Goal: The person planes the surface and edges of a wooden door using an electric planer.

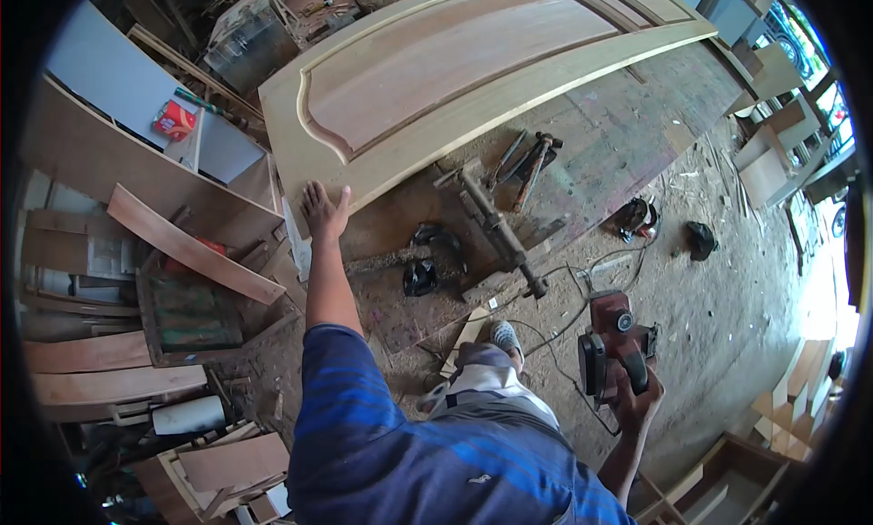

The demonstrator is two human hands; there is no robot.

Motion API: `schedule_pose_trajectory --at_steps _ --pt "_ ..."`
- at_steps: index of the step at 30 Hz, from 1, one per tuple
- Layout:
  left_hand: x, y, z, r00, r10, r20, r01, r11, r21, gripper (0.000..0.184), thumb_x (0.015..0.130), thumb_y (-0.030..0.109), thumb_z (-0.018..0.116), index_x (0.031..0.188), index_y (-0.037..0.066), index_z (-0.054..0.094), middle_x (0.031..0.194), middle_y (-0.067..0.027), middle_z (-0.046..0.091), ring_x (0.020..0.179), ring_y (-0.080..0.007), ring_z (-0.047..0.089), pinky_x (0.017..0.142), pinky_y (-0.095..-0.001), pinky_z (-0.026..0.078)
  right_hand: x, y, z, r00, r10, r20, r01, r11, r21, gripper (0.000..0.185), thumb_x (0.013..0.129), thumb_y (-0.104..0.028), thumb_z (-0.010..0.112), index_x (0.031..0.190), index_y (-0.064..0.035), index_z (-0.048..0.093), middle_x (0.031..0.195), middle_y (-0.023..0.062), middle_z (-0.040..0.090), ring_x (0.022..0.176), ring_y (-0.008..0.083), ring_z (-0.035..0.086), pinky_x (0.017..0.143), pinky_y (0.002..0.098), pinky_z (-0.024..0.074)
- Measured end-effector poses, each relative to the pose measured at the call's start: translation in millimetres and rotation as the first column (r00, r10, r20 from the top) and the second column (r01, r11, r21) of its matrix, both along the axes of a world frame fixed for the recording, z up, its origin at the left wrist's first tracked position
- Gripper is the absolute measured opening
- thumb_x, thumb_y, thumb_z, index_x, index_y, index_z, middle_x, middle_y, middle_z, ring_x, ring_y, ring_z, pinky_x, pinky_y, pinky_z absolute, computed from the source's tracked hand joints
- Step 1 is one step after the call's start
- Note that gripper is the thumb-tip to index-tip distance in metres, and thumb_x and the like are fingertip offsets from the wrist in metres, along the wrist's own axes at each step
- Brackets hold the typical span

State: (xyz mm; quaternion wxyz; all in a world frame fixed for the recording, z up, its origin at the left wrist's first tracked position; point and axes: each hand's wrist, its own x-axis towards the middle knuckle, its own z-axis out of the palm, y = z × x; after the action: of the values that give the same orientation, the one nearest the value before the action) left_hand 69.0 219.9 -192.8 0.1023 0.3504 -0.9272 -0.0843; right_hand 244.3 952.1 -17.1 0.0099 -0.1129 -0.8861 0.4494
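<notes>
My left hand point(325, 212) lies flat, fingers stretched, on the near left corner of a pale wooden panel door point(400, 175). The door rests on a worn workbench point(600, 148). Out to the right, my right hand point(639, 400) is wrapped round the handle of a dark red and black electric planer point(611, 343), held in the air away from the door. A cord point(575, 384) hangs near the planer. A bench vise point(496, 225) sits at the bench's near side, and a hammer point(536, 172) lies just beyond it.
Another corded tool point(637, 218) is at the bench's right edge. Black plastic scraps point(420, 277) lie near the vise. Cords cross the shavings-strewn floor point(718, 316). Wood boards point(195, 243) are stacked at left; a wooden frame point(727, 475) stands at lower right.
</notes>
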Motion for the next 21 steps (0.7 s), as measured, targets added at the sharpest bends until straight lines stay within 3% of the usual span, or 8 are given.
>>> schedule_pose_trajectory --at_steps 2,5,7,10,13,14,17,21 --pt "12 7 -1 0.999 -0.03 -0.026 0.028 0.998 -0.055 0.104 0.108 0.072 0.047 0.173 -0.007 0.028 0.18 -0.0316 0.027 0.17 -0.0436 0.022 0.139 -0.0563 0.013 32 -14 -5 1.0 -0.012 -0.02 0.013 0.999 0.034 0.044 0.094 -0.037 0.085 0.099 0.006 0.075 0.072 0.0052 0.065 0.064 0.0131 0.058 0.06 0.0355 0.0495" --pt "45 0 -6 0.964 -0.255 -0.078 0.248 0.964 -0.097 0.102 0.109 0.07 0.047 0.172 -0.009 0.03 0.179 -0.0339 0.029 0.169 -0.0451 0.023 0.139 -0.0559 0.014 87 -46 -19 0.991 -0.125 -0.041 0.124 0.992 -0.034 0.042 0.095 -0.036 0.086 0.097 0.0048 0.074 0.072 0.0045 0.062 0.066 0.0129 0.054 0.061 0.0354 0.047" --pt "74 -9 -3 0.941 -0.334 -0.044 0.331 0.941 -0.068 0.099 0.11 0.067 0.048 0.171 -0.009 0.029 0.179 -0.0339 0.028 0.169 -0.0451 0.023 0.14 -0.0551 0.015 131 -93 -4 0.981 -0.19 -0.024 0.188 0.98 -0.07 0.041 0.096 -0.036 0.086 0.093 0.0032 0.073 0.071 0.0022 0.061 0.065 0.0104 0.054 0.06 0.0343 0.0458" --pt "87 -36 -1 0.931 -0.356 -0.08 0.356 0.934 -0.009 0.098 0.111 0.064 0.049 0.172 -0.01 0.028 0.179 -0.0336 0.027 0.17 -0.0446 0.022 0.14 -0.0544 0.016 169 -136 6 0.972 -0.176 -0.157 0.169 0.984 -0.061 0.041 0.095 -0.035 0.087 0.091 0.0025 0.073 0.071 -0.0011 0.061 0.063 0.0077 0.055 0.058 0.0314 0.0444" --pt "85 -60 5 0.93 -0.365 -0.042 0.366 0.931 0.015 0.098 0.111 0.064 0.048 0.173 -0.009 0.026 0.181 -0.0324 0.024 0.171 -0.0437 0.02 0.14 -0.0536 0.015 199 -178 17 0.983 -0.18 0.023 0.182 0.977 -0.108 0.041 0.095 -0.035 0.087 0.091 0.0029 0.072 0.07 -0.0008 0.06 0.064 0.0078 0.056 0.058 0.0319 0.045" --pt "81 -65 9 0.938 -0.346 0.015 0.344 0.936 0.075 0.103 0.11 0.068 0.046 0.175 -0.007 0.019 0.183 -0.0309 0.018 0.172 -0.0416 0.014 0.141 -0.0526 0.01 208 -193 26 0.981 -0.174 0.087 0.184 0.975 -0.12 0.042 0.094 -0.036 0.088 0.092 0.0036 0.074 0.07 0.0 0.062 0.065 0.0077 0.057 0.06 0.0321 0.0469" --pt "67 -65 28 0.929 -0.305 0.211 0.298 0.952 0.062 0.109 0.108 0.073 0.043 0.177 -0.005 0.012 0.185 -0.0295 0.011 0.174 -0.0396 0.008 0.142 -0.052 0.003 221 -225 15 0.997 -0.076 -0.01 0.075 0.995 -0.07 0.044 0.093 -0.037 0.089 0.096 0.0046 0.076 0.07 0.0009 0.063 0.066 0.008 0.058 0.061 0.0317 0.0488" --pt "52 -77 26 0.917 -0.353 0.184 0.348 0.936 0.059 0.117 0.105 0.078 0.044 0.176 -0.009 0.01 0.184 -0.0317 0.009 0.174 -0.0416 0.005 0.141 -0.0522 0.001 223 -288 31 0.985 -0.095 0.147 0.119 0.979 -0.167 0.045 0.092 -0.038 0.088 0.099 0.0055 0.078 0.069 0.002 0.065 0.067 0.0094 0.06 0.06 0.0334 0.0512"
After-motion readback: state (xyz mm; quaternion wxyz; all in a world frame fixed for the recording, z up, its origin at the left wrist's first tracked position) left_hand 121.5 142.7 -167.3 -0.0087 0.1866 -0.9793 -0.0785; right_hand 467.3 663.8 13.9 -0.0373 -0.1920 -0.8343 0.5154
